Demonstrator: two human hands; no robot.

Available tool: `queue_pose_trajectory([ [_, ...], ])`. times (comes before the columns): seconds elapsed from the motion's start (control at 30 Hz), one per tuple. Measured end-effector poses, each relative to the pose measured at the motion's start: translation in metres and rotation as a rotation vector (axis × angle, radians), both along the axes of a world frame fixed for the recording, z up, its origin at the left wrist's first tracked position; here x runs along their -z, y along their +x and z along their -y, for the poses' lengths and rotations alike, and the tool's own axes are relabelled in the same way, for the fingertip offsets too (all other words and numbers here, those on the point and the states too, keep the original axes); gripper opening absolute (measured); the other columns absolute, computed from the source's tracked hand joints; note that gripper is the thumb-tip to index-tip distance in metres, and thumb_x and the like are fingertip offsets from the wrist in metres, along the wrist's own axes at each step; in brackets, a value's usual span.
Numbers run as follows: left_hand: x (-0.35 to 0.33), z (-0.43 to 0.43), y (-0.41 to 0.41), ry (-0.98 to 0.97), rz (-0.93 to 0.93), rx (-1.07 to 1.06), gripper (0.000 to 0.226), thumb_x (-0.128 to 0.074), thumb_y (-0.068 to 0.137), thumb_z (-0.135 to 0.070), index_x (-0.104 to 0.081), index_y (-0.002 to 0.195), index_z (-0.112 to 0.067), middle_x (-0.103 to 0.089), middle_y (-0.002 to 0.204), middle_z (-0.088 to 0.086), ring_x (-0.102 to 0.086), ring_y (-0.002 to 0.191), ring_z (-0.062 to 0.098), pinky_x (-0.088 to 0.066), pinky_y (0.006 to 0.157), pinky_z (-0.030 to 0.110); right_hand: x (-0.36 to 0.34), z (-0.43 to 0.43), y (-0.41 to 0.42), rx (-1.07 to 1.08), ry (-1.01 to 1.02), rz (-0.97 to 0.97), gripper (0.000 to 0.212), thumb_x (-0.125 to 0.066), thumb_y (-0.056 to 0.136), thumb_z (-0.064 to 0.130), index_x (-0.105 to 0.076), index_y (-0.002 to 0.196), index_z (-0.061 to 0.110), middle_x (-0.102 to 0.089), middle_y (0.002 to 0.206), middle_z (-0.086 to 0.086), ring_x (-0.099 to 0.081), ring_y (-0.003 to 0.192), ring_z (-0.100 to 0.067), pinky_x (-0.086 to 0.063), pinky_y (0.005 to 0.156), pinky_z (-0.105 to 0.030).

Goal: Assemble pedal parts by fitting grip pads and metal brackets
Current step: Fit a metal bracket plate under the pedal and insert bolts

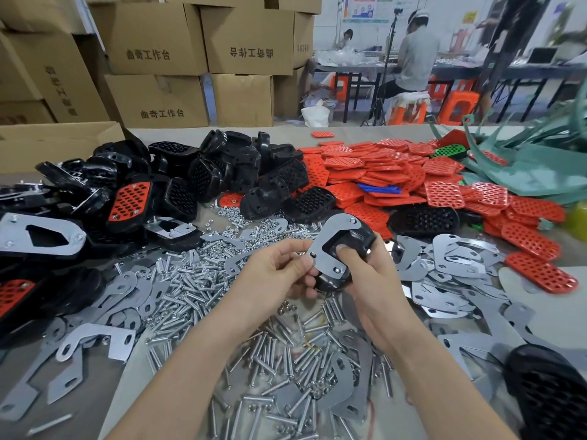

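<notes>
Above the bolts (190,281) heaped on the bench (279,134), the right hand (371,281) gripped a black pedal (362,236), its thumb pressed into the opening of the metal bracket (317,249) lying on the pedal. The left hand (279,271) had its fingers (301,265) pinched on the bracket's left corner. Red grip pads (381,173) lay piled behind.

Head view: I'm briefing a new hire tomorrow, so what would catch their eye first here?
First, the black pedal with a metal bracket on it, held at centre by the left hand and right hand. Next, the heap of red grip pads at back right, and the silver bolts spread under the hands.
</notes>
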State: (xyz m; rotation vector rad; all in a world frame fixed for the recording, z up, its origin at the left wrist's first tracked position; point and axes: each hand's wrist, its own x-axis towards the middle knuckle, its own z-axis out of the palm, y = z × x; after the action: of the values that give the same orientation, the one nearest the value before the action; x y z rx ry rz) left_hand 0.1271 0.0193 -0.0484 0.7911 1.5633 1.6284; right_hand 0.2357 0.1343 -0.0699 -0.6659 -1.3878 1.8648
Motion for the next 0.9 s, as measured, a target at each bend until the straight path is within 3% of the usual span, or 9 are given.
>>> queue_pose_trajectory([
  [0.07, -0.0005, 0.0013, -0.0016, -0.016, -0.027, 0.008, 0.02, -0.058, 0.1, -0.004, -0.067, 0.117, -0.01, -0.067, 0.075, 0.002, -0.065, 0.062, 0.017, -0.055, 0.058, 0.024, -0.0008, -0.0003, 0.0005, -0.008, -0.018, -0.008, 0.019, -0.057, 0.103, 0.007, -0.06, 0.118, 0.018, -0.073, 0.113, -0.02, -0.07, 0.097, -0.041, -0.06, 0.084, -0.057],
  [0.17, -0.0008, 0.0027, -0.0024, -0.03, -0.042, 0.0, 0.019, -0.058, 0.1, -0.004, -0.067, 0.116, -0.007, -0.069, 0.073, 0.002, -0.067, 0.061, 0.017, -0.054, 0.057, 0.022, -0.0021, -0.0003, 0.0006, -0.02, -0.018, 0.004, 0.019, -0.056, 0.103, 0.004, -0.06, 0.117, 0.016, -0.072, 0.114, -0.023, -0.072, 0.096, -0.043, -0.061, 0.085, -0.06],
  [0.27, -0.0009, 0.0021, -0.0018, -0.03, -0.038, -0.011, 0.019, -0.059, 0.099, -0.004, -0.067, 0.116, -0.006, -0.07, 0.073, 0.002, -0.068, 0.063, 0.017, -0.055, 0.059, 0.022, -0.0036, -0.001, 0.0014, -0.053, -0.042, -0.017, 0.02, -0.053, 0.104, 0.002, -0.06, 0.116, 0.016, -0.077, 0.099, -0.014, -0.075, 0.079, -0.026, -0.062, 0.064, -0.041],
  [0.6, 0.0033, -0.0011, 0.0025, -0.012, -0.063, -0.065, 0.013, -0.061, 0.099, -0.006, -0.065, 0.111, -0.008, -0.071, 0.07, -0.002, -0.069, 0.065, 0.014, -0.064, 0.071, 0.036, -0.0046, -0.0001, 0.0013, -0.062, -0.049, -0.039, 0.022, -0.054, 0.104, 0.002, -0.062, 0.119, 0.016, -0.075, 0.104, -0.012, -0.073, 0.083, -0.024, -0.062, 0.068, -0.039],
  [0.77, -0.0001, 0.0024, -0.0008, -0.044, -0.05, -0.094, 0.036, -0.073, 0.092, -0.025, -0.046, 0.116, -0.023, -0.074, 0.071, 0.003, -0.07, 0.061, 0.019, -0.061, 0.059, 0.032, -0.0056, -0.0013, 0.0017, -0.041, -0.094, -0.057, 0.024, -0.054, 0.104, 0.003, -0.061, 0.124, 0.014, -0.075, 0.112, -0.012, -0.072, 0.097, -0.025, -0.061, 0.078, -0.04],
  [0.9, 0.002, 0.0037, -0.0002, -0.075, -0.205, -0.058, 0.02, -0.068, 0.095, -0.038, -0.06, 0.111, -0.03, -0.071, 0.078, -0.004, -0.071, 0.059, 0.016, -0.057, 0.056, 0.025, -0.0065, -0.0032, 0.0034, -0.072, -0.123, -0.087, 0.028, -0.053, 0.105, 0.004, -0.06, 0.13, 0.012, -0.075, 0.119, -0.013, -0.075, 0.098, -0.025, -0.063, 0.073, -0.036],
])
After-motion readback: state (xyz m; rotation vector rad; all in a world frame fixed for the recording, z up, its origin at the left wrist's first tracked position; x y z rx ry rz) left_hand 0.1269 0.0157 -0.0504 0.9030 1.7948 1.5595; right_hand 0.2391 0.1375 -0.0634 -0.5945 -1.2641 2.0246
